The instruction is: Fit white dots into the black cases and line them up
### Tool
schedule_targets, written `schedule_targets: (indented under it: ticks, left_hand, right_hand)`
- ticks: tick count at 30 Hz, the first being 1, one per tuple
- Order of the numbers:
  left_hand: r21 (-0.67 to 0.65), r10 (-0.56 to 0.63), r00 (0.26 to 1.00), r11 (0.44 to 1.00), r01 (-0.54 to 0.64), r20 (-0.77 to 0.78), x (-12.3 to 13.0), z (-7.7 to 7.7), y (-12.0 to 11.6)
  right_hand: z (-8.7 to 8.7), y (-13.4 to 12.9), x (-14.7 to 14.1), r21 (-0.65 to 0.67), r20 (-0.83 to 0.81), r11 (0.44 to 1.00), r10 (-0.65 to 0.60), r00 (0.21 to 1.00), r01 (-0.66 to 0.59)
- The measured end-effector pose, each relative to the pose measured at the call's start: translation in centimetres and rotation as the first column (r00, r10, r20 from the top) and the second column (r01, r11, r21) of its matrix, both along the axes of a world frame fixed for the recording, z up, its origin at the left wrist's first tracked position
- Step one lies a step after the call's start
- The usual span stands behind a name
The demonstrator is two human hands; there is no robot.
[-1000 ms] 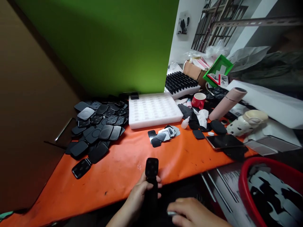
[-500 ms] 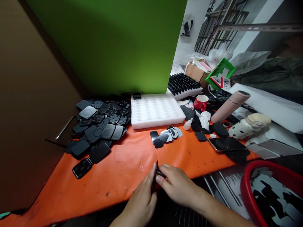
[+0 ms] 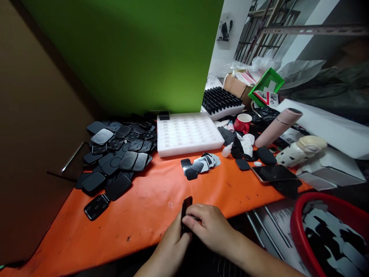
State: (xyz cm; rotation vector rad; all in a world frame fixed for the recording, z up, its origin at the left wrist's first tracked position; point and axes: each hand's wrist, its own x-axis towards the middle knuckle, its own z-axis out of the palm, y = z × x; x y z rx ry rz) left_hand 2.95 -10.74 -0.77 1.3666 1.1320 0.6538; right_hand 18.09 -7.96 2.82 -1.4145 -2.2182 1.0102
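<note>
My left hand (image 3: 176, 238) is closed around a thin black case piece (image 3: 186, 204) at the table's front edge, the piece standing upright. Against its right side, my right hand (image 3: 208, 225) is pinched, with a small dark bit showing between the fingers. Beyond the hands lies a small pile of black and silver plates (image 3: 198, 166) on the orange tabletop (image 3: 152, 204). A large heap of black cases (image 3: 111, 163) spreads over the left side, one of them open near the front. Behind the plates sits a white foam tray (image 3: 188, 134) with a black piece on its back left corner.
At the right are a small dropper bottle (image 3: 227, 150), a red mug (image 3: 242, 123), a pink flask (image 3: 278, 127), a phone (image 3: 273, 174) and a cream bottle (image 3: 301, 151). A red basin (image 3: 298, 223) of plates stands lower right. A green panel (image 3: 129, 57) rises behind.
The black piece has turned so more of its flat face shows. My right hand's fingers have moved left over it. The whole view has shifted slightly.
</note>
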Motion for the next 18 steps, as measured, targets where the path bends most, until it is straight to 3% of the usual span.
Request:
schedule_targets:
  ticks: [3,10,18]
  left_hand:
    - [-0.095,0.061,0.996,0.994,-0.055,0.062,0.3,-0.6,0.0]
    - [0.154,0.04,0.977,0.988,-0.008,-0.207,0.1,-1.3,0.2]
    - [0.147,-0.015,0.954,0.987,0.062,-0.3,-0.3,-1.5,-0.1]
  right_hand:
    - [-0.1,-0.1,-0.2,0.011,0.028,1.0,0.0,1.0,0.0]
    - [0.6,-0.1,-0.3,0.073,0.244,0.996,0.029,0.969,-0.049]
    - [-0.4,-0.3,-0.5,-0.011,0.191,1.0,-0.004,0.982,0.006]
